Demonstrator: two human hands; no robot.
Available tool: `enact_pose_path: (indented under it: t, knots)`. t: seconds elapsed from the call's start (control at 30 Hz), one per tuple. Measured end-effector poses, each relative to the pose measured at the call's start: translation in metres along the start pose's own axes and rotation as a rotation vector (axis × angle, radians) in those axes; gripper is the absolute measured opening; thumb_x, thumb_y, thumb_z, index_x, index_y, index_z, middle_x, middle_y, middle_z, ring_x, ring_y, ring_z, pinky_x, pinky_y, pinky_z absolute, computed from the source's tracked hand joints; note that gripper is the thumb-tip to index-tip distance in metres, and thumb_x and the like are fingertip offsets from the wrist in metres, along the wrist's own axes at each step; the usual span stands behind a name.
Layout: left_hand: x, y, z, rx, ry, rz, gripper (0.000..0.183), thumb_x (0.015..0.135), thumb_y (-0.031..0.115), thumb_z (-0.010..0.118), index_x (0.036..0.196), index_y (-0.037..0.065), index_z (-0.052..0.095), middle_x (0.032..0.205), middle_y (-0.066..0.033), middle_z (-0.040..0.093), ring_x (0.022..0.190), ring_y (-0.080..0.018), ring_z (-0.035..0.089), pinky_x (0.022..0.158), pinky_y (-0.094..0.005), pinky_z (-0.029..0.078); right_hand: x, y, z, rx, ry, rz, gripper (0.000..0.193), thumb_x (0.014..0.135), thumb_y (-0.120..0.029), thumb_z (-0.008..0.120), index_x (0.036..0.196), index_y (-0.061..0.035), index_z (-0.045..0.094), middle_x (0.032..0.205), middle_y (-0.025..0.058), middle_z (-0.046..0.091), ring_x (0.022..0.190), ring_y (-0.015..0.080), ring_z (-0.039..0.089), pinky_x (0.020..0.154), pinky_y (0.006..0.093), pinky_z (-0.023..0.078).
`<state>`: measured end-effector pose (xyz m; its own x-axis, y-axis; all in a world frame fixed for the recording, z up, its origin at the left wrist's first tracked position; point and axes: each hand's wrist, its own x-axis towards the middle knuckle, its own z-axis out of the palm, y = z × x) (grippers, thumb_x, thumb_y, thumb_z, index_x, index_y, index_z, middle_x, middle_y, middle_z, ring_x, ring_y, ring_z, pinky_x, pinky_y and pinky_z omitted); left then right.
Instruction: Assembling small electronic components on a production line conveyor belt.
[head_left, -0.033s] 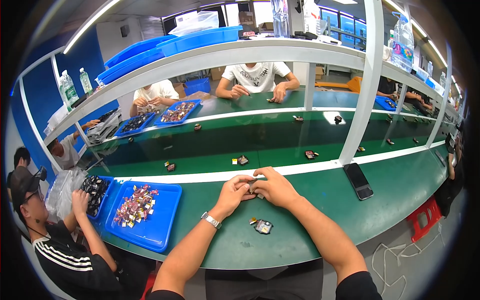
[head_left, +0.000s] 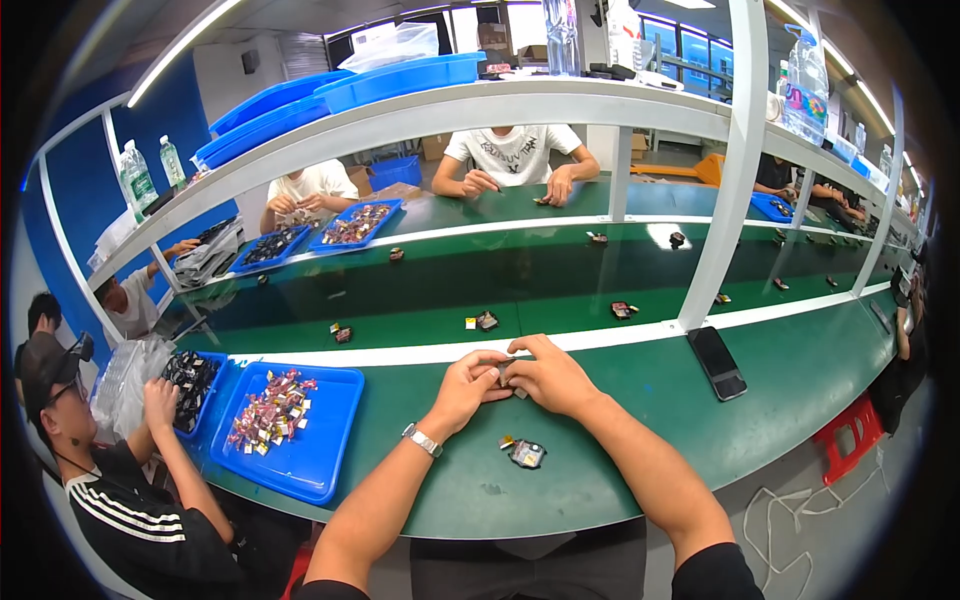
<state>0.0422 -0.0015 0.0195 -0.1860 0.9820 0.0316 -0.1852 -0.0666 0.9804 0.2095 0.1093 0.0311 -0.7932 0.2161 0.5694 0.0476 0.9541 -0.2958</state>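
Observation:
My left hand point(head_left: 468, 388) and my right hand point(head_left: 551, 376) meet above the green table point(head_left: 620, 440). Between their curled fingers is a small dark electronic part point(head_left: 506, 374), mostly covered by fingertips. Both hands grip it, with a bit of its pale edge showing below. Closer to me on the table lies a similar small electronic assembly point(head_left: 526, 454), dark-rimmed with a silvery middle and a yellow-and-white tab. Left of my arm sits a blue tray point(head_left: 335, 430) with a heap of small red, yellow and white parts point(head_left: 270, 412).
A second blue tray point(head_left: 213, 420) holds black parts beside a seated co-worker point(head_left: 120, 480). A phone point(head_left: 716, 362) lies on the right. Beyond a white rail, a green belt point(head_left: 400, 318) carries scattered assemblies point(head_left: 487, 320). A white post point(head_left: 725, 190) and a shelf point(head_left: 560, 98) stand ahead.
The assemblies on the belt have shifted very slightly to the right. My hands keep the same place and grip.

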Motion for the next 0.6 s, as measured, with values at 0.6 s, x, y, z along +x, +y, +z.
enact_pose_path:
  t: [0.6]
  knots:
    - [0.001,-0.007,-0.007,-0.056,-0.050,0.018,0.019,0.095,0.002,0.057,0.114,-0.002,0.054,0.114,-0.0134,0.061,0.101,-0.0225,0.066,0.087,-0.0380,0.061,-0.003,-0.002,-0.003,0.294,-0.065,0.191,0.011,0.086,-0.014,0.067,0.094,-0.0075,0.070,0.126,0.0075,0.055,0.124,0.0269,0.047,0.103,0.0391,0.042]
